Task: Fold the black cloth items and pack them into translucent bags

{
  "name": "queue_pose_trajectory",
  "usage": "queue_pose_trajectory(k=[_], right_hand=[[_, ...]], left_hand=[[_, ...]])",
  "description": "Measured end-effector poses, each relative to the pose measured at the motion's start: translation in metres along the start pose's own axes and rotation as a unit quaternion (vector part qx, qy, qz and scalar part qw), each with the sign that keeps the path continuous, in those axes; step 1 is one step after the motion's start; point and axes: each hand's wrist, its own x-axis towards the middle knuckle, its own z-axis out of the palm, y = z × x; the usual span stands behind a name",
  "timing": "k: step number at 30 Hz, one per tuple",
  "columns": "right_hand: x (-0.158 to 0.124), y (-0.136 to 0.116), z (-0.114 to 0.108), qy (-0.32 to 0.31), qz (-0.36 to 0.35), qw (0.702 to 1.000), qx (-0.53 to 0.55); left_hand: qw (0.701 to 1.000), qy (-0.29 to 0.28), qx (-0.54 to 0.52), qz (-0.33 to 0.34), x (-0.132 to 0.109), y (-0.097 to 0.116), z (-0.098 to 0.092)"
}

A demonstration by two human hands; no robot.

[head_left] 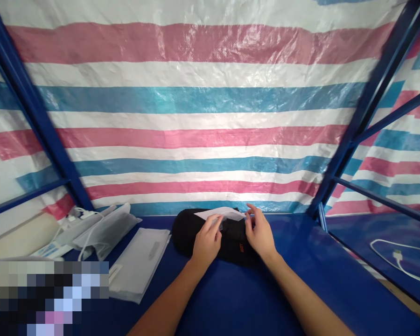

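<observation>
A black oval case (pixel 187 228) lies on the blue table (pixel 231 298), near the back wall. A white slip of paper or thin plastic (pixel 221 213) rests on top of it. My left hand (pixel 207 242) lies on the case with its fingers curled, pinching the near edge of the white slip. My right hand (pixel 259 232) is on the right side of the case, its fingers bent and touching the right end of the slip. An orange mark (pixel 242 249) shows on the case between my wrists.
A stack of translucent white bags (pixel 140 263) lies left of the case, with more bags (pixel 105 228) and a white power strip with cables (pixel 82 215) behind. Blue frame posts (pixel 35 112) (pixel 357 121) stand at both sides. A white cable (pixel 395 254) lies on the neighbouring surface at right.
</observation>
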Motion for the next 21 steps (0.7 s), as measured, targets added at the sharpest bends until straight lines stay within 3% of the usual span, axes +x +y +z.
queue_pose_trajectory(k=[3, 6, 11, 14, 17, 21], right_hand=[[0.001, 0.013, 0.006, 0.029, 0.021, 0.999, -0.010], [0.005, 0.028, 0.007, 0.066, 0.093, 0.993, 0.021], [0.011, 0.047, 0.003, 0.113, 0.181, 0.974, 0.080], [0.011, 0.051, 0.001, 0.131, 0.188, 0.967, 0.115], [0.009, 0.046, 0.001, 0.120, 0.178, 0.969, 0.126], [0.005, 0.029, 0.000, 0.095, 0.136, 0.980, 0.110]], left_hand=[[0.997, -0.045, -0.011, 0.058, -0.003, 0.020, 0.001], [0.989, -0.118, -0.012, 0.087, -0.006, 0.038, 0.003], [0.967, -0.217, -0.081, 0.108, -0.012, 0.056, 0.001], [0.958, -0.233, -0.139, 0.089, -0.013, 0.058, -0.007], [0.976, -0.144, -0.160, 0.042, -0.009, 0.053, -0.021], [0.990, 0.095, -0.104, -0.024, 0.010, 0.033, -0.040]])
